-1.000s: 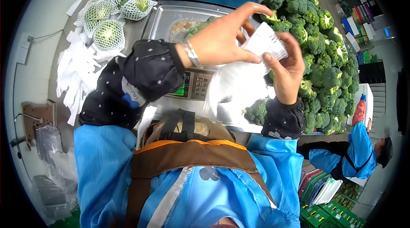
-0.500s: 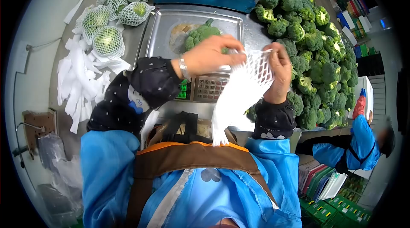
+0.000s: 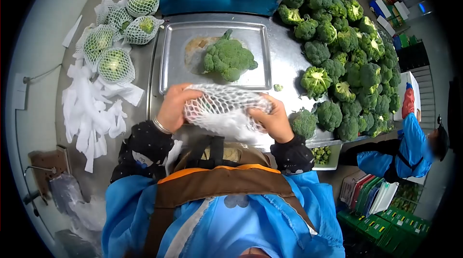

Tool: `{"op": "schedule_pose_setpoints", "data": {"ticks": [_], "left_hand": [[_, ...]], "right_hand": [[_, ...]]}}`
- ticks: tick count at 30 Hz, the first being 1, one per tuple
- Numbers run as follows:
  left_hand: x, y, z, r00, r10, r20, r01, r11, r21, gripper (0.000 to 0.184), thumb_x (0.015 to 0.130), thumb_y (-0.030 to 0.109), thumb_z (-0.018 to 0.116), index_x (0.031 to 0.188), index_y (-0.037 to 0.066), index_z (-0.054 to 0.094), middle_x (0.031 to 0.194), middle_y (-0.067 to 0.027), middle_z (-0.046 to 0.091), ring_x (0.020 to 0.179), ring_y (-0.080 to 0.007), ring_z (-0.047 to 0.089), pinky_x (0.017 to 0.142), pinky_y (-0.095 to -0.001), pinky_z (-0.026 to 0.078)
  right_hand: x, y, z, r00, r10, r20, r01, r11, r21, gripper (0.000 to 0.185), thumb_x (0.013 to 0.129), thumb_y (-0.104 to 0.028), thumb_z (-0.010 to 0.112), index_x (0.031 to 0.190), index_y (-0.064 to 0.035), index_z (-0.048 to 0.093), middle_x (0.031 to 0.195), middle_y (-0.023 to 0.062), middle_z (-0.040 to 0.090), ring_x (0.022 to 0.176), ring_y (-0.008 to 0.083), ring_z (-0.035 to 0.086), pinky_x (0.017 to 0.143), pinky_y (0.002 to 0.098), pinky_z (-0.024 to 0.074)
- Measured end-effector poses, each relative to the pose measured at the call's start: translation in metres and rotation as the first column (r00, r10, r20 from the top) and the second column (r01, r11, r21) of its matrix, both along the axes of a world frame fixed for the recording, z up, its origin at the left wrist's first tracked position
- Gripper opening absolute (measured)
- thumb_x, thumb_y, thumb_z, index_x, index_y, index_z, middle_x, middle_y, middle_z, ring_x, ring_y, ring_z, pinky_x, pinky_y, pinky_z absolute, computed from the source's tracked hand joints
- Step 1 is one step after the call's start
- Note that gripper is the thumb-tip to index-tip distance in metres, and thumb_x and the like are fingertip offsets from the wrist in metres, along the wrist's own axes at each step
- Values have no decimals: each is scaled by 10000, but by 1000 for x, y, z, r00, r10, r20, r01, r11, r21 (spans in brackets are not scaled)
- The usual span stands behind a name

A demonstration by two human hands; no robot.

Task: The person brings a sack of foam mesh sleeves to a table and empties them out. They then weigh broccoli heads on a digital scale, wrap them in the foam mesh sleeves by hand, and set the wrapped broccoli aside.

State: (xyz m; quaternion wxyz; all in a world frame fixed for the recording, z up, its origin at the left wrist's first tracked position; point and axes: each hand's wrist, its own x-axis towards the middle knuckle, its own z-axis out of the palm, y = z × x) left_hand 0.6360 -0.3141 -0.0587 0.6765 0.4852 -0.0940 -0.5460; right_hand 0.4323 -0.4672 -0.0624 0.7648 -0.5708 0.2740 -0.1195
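Note:
Stretched wide between both hands is a white foam net sleeve (image 3: pixel 222 108), held in front of the scale. My left hand (image 3: pixel 174 107) grips its left edge with thumb and fingers. On its right edge, my right hand (image 3: pixel 276 118) is closed, the thumb lying over the mesh. Just beyond the sleeve, a broccoli head (image 3: pixel 229 59) rests on the scale's metal tray (image 3: pixel 166 45), its stem pointing away from me. Neither hand touches it. The sleeve and my hands hide the scale's keypad.
Several netted broccoli heads (image 3: pixel 115 65) lie at the left, above a pile of loose white net sleeves (image 3: pixel 91 108). A large heap of bare broccoli (image 3: pixel 354 69) covers the right side. A blue-fronted metal box (image 3: pixel 219 1) stands behind the tray. Another person (image 3: pixel 410 147) works at far right.
Both hands have spread apart, pulling the net sleeve open sideways; before, it hung down from bunched fingers. My left hand has moved left and down, uncovering the broccoli on the tray.

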Motion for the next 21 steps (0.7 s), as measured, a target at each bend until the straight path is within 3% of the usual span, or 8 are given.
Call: {"op": "schedule_pose_setpoints", "data": {"ticks": [2, 9, 12, 13, 14, 16, 19, 21], "left_hand": [[26, 3, -46, 664, -118, 739, -32, 982, 186, 94, 811, 58, 549, 866, -18, 558, 760, -35, 615, 583, -57, 514, 530, -200, 400], [89, -100, -100, 456, 46, 889, -252, 965, 79, 262, 772, 213, 502, 912, -2, 560, 849, -188, 625, 798, -330, 601, 711, -367, 446], [96, -116, -92, 375, -98, 922, -24, 993, 116, 313, 795, 258, 478, 907, 4, 623, 923, -203, 611, 873, -347, 575, 770, -367, 440], [104, -107, -99, -327, -87, 941, 143, 980, 141, 310, 803, 268, 514, 910, -2, 623, 885, -212, 605, 847, -342, 571, 750, -382, 438], [82, -96, -75, -130, 158, 979, 88, 985, -147, 350, 837, 283, 503, 977, -23, 600, 884, -165, 635, 871, -287, 591, 788, -372, 431], [52, -43, 20, 332, -586, 739, 450, 787, 422, 316, 842, 286, 526, 905, -3, 638, 776, -108, 652, 747, -135, 603, 701, -280, 456], [-7, -1, 25, 597, -258, 760, 419, 908, -21, 287, 840, 172, 530, 1070, 15, 601, 998, -125, 636, 895, -156, 590, 808, -288, 449], [-30, 14, 12, 839, -535, -98, 535, 845, -25, 472, 913, 339, 444, 1255, 14, 449, 1196, -130, 529, 1079, -162, 504, 922, -269, 391]], "right_hand": [[4, -7, -44, 965, -238, -112, 117, 770, -627, 195, 708, -40, 684, 789, -7, 510, 729, 79, 608, 673, 109, 573, 641, 250, 453], [75, -67, -77, 952, -303, 36, 233, 645, -728, 602, 822, -45, 493, 1355, -77, 214, 1061, 217, 573, 992, 366, 557, 842, 368, 429], [78, -82, -97, 965, -210, 155, 255, 640, -725, 321, 879, -181, 436, 1137, 0, 495, 888, 181, 598, 859, 261, 579, 765, 339, 440], [61, -81, -92, 977, -211, 13, 164, 722, -672, 272, 881, -195, 437, 1030, 16, 521, 785, 141, 567, 757, 210, 541, 687, 324, 431], [38, -71, -71, 973, -192, -130, 76, 796, -601, 269, 884, -209, 437, 923, 33, 548, 682, 101, 535, 655, 160, 503, 610, 309, 421], [-3, -31, -50, 992, -126, -11, 108, 889, -445, 289, 881, -220, 440, 851, 46, 549, 598, 48, 477, 581, 98, 425, 518, 293, 382], [-32, 19, 13, 988, 146, -45, -149, 860, -487, 285, 829, -152, 495, 1017, 51, 562, 761, 85, 613, 657, 109, 533, 602, 259, 436], [-39, 16, 20, 957, 232, -173, -276, 910, -311, 245, 809, -102, 508, 988, 43, 591, 805, 78, 635, 696, 102, 557, 629, 251, 443]]}}
